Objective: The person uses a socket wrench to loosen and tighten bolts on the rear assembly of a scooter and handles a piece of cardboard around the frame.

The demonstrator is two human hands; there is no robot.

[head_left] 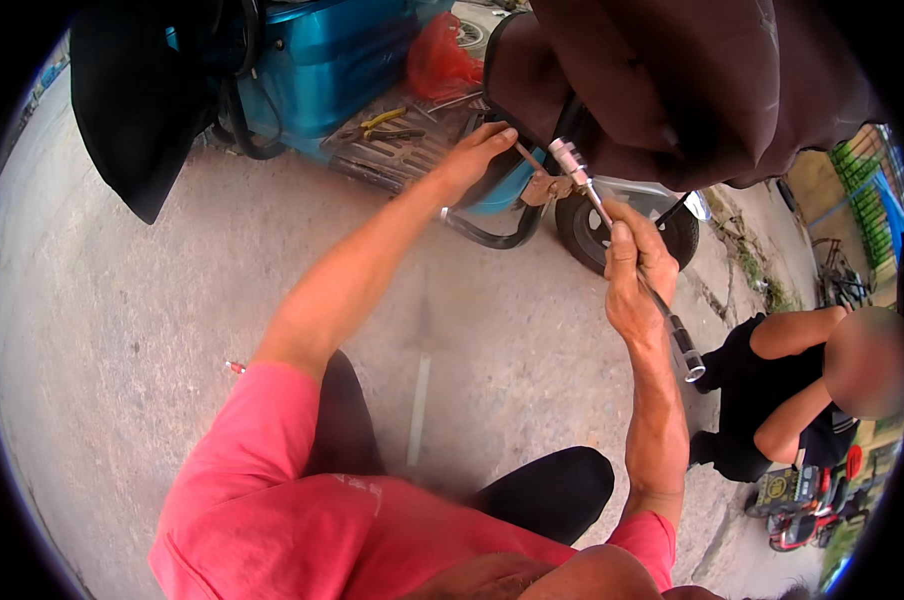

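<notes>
My right hand (637, 265) is closed around a socket wrench (599, 205), a slim metal bar with a socket at each end. Its upper socket points toward a rusty metal bracket (547, 189) on the front of a blue vehicle, and I cannot tell if they touch. My left hand (475, 158) reaches over the edge of the vehicle's footboard (377, 150), fingers drawn together. A thin brownish strip shows between its fingertips and the bracket; what the fingers grip is partly hidden.
Yellow-handled pliers (384, 118) and other tools lie on the footboard, near a red plastic bag (442, 62). A front wheel (582, 232) stands below a dark brown cover (662, 80). At right a person (772, 390) in black crouches near a red motorbike (807, 510).
</notes>
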